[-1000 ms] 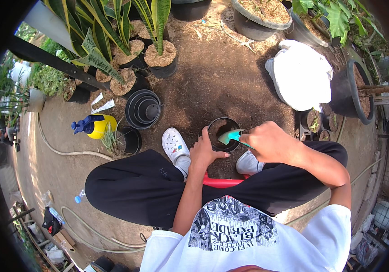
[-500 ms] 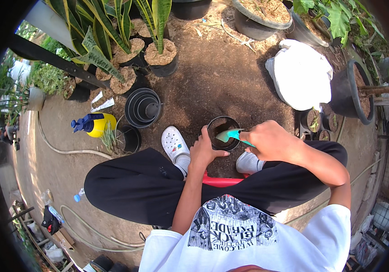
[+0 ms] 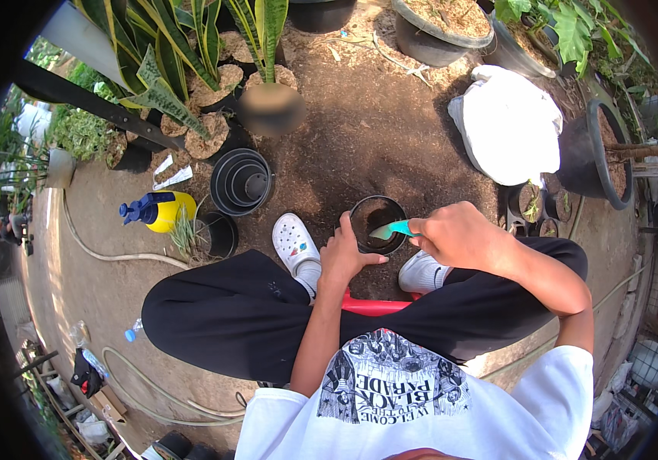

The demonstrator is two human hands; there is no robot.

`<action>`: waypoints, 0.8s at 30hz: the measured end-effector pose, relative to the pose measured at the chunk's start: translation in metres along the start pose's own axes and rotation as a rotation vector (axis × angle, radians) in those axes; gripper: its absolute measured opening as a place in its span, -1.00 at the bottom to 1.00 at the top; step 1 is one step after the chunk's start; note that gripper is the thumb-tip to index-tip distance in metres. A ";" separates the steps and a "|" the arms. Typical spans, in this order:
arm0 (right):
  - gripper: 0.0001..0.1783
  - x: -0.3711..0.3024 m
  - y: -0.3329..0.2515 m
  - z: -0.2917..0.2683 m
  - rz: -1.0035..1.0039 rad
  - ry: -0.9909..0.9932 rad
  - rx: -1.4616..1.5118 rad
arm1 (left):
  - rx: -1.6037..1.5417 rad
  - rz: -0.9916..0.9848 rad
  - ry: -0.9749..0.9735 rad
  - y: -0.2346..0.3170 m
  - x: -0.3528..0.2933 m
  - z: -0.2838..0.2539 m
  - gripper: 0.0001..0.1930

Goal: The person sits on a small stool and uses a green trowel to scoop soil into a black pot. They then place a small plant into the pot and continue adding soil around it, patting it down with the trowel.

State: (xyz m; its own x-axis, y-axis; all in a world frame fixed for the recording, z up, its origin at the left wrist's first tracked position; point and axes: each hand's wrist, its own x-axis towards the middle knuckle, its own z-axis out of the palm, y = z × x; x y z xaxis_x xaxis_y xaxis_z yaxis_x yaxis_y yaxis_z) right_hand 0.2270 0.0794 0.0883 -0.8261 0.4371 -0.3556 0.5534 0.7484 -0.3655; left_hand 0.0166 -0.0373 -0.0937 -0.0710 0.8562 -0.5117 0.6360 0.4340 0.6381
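Note:
A small black round plant pot point(image 3: 358, 208) stands on the ground between my feet, with brown soil in it. Its left and near sides are held by my left hand point(image 3: 340, 253), fingers along the outer wall and thumb reaching across the front. My right hand point(image 3: 455, 236) is closed around the turquoise handle of a hand trowel point(image 3: 384, 231). The trowel's blade tips down into the pot, pointing left; its tip is close to the soil, and I cannot tell whether it touches.
Left of my foot are nested black pots point(image 3: 231, 180), another black pot point(image 3: 222, 234) and a yellow spray bottle point(image 3: 168, 212). Potted snake plants point(image 3: 183, 69) stand behind them. At the far right lies a white sack point(image 3: 507, 126) beside a large tipped pot point(image 3: 591, 157). A hose point(image 3: 118, 257) crosses the ground.
The trowel's blade has turned and dipped lower inside the pot, and my right hand has rolled slightly with it. My left hand keeps its hold on the pot.

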 end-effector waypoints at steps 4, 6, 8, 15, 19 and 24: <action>-0.75 0.002 0.002 0.000 0.004 0.027 -0.007 | 0.004 0.003 0.000 -0.002 0.001 0.001 0.38; -0.72 0.002 -0.002 -0.008 0.046 0.009 0.003 | 0.001 0.010 -0.002 -0.001 0.001 0.000 0.38; -0.74 0.000 -0.001 -0.013 -0.006 0.078 -0.051 | 0.005 0.011 0.007 -0.003 0.001 0.002 0.38; -0.66 0.004 -0.005 -0.017 -0.110 0.052 -0.304 | 0.006 0.000 0.003 0.000 0.001 0.001 0.39; -0.65 0.007 -0.008 -0.003 -0.020 -0.029 -0.183 | 0.010 -0.005 0.000 -0.002 0.001 0.001 0.39; -0.64 0.009 0.003 0.007 0.009 -0.023 0.013 | 0.034 -0.018 -0.004 0.001 0.000 0.000 0.39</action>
State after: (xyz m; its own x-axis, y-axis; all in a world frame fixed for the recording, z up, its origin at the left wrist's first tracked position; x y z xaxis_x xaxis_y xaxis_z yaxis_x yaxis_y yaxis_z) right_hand 0.2224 0.0822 0.0780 -0.8184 0.4322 -0.3787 0.5624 0.7379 -0.3732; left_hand 0.0174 -0.0367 -0.0933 -0.0792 0.8473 -0.5251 0.6602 0.4393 0.6093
